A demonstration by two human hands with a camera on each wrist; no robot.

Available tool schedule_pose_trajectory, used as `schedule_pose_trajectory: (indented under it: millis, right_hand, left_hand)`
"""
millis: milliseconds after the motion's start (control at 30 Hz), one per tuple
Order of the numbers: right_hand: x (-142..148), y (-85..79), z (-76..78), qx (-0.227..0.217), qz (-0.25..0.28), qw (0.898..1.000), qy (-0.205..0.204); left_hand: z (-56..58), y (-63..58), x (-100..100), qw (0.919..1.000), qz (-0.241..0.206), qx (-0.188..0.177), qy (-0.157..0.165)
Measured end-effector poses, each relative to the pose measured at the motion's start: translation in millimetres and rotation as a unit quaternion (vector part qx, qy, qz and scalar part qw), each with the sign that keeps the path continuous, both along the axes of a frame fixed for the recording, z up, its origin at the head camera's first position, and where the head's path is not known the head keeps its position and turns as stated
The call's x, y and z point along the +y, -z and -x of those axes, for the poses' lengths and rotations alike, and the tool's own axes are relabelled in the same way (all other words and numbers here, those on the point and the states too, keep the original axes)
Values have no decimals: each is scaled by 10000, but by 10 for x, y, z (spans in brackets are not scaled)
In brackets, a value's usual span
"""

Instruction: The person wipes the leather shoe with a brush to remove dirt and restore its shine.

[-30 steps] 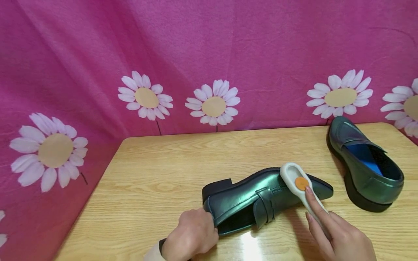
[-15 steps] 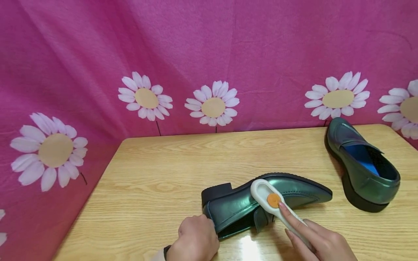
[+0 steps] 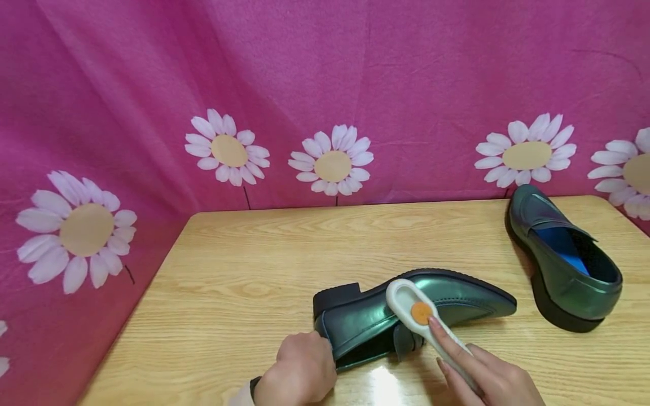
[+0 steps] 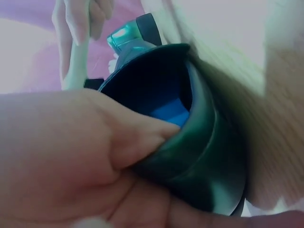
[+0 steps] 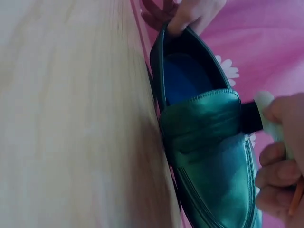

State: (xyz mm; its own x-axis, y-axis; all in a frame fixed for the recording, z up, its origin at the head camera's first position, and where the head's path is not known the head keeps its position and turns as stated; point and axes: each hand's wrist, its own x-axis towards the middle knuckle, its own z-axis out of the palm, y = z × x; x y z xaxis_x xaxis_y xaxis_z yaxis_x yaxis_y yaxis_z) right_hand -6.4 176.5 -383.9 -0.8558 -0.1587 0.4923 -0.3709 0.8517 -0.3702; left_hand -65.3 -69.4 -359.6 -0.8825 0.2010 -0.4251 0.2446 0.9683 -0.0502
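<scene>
A dark green, glossy leather loafer (image 3: 467,296) lies tipped on its side in the head view, its toe pointing right. My left hand (image 3: 299,366) grips it by the heel. The left wrist view shows the thumb (image 4: 147,135) hooked over the rim into the opening, where a blue insole (image 4: 171,111) shows. My right hand (image 3: 495,375) holds a white-handled shoe brush (image 3: 398,296), index finger on its round orange button. In the right wrist view, dark bristles (image 5: 251,117) touch the loafer's side beside the strap.
A matching loafer (image 3: 574,270) stands upright on the right of the wooden table (image 3: 244,270), toe toward the back. Behind the table hangs a pink cloth (image 3: 406,73) printed with white daisies.
My right hand has drawn the brush leftward along the loafer, from near the toe to the middle of its side. The left hand keeps its grip on the heel.
</scene>
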Motion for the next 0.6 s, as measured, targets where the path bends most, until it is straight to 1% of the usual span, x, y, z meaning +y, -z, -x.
schedule_pose_trajectory:
  millis: [67, 133, 200, 267, 367, 433, 500, 533, 600]
  right_hand:
    - [-3, 11, -11, 50, -102, 9993, -362]
    - [-2, 13, -12, 127, -251, 9986, -447]
    - [-6, 7, -5, 176, -363, 9989, -258]
    - [-5, -4, 4, 148, -376, 9991, 111]
    - [17, -27, 29, -124, -288, 9963, 801]
    - [46, -39, 49, -297, -198, 9929, 1139]
    - [68, -43, 62, -453, -106, 9903, 1309]
    - [73, -40, 63, -464, -68, 9904, 1301]
    - [68, -23, 60, -331, -2, 9935, 1092]
  left_hand:
    - [17, -20, -20, 9999, -123, -82, 81]
    - [35, -35, -37, 9996, -211, -167, 106]
    - [57, -43, -55, 9994, -282, -174, 142]
    - [85, -56, -69, 9991, -341, -157, 183]
    - [133, -66, -93, 9987, -457, -2, 203]
    - [167, -70, -110, 9982, -555, 129, 169]
    - [194, -64, -130, 9973, -677, 275, 76]
    - [204, -56, -140, 9967, -719, 366, 40]
    - [222, -37, -159, 9955, -816, 474, -11]
